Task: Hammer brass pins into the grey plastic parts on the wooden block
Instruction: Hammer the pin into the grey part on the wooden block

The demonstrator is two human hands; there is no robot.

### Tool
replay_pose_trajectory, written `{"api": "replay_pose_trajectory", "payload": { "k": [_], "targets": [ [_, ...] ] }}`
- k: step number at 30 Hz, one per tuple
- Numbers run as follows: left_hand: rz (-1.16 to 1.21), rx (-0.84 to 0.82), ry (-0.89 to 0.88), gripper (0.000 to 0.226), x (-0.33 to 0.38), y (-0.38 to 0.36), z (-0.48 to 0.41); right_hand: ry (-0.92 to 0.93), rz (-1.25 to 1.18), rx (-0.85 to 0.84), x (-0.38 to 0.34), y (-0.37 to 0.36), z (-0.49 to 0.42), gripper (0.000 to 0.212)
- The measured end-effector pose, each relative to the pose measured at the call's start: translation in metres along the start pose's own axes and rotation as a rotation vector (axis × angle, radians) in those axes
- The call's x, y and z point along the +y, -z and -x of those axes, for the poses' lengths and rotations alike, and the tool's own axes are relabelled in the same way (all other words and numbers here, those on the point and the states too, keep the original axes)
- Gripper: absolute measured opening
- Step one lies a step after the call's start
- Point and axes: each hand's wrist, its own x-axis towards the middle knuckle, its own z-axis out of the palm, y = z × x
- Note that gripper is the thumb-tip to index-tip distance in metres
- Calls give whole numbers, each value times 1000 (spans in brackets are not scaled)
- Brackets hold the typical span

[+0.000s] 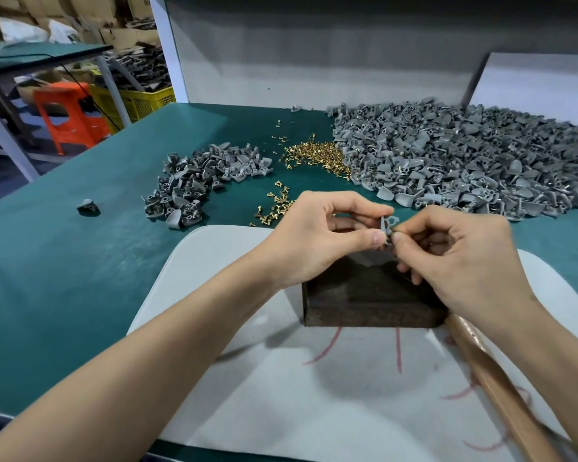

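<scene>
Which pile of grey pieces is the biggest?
The pile on the right, just right of the brass pins. It is far wider and holds many more pieces than the pile on the left.

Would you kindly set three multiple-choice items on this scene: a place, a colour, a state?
1. The hammer handle lies: A) right of the block B) left of the block C) on the floor.
2. The stool is: A) blue B) white C) orange.
3. The grey part being fitted is: A) flat on the block B) pinched in the left hand C) in a pile.
Answers: A, the handle runs past the block's right corner; C, it is bright orange; B, thumb and fingertips grip it.
</scene>
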Motion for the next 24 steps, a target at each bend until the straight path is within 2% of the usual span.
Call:
{"api": "replay_pose_trajectory", "payload": {
  "k": [10,13,18,24],
  "targets": [
    [-5,0,-4,31,-1,0,0,-10,-4,-13,2,0,0,21],
    [17,10,-1,29,-1,0,-1,-44,-94,-36,3,0,-2,24],
    [54,18,-12,25,-2,0,-1,-94,-406,-63,2,3,-5,38],
    [27,30,-5,24,0,-1,0,-144,-492,-3,0,2,-6,36]
  ]
}}
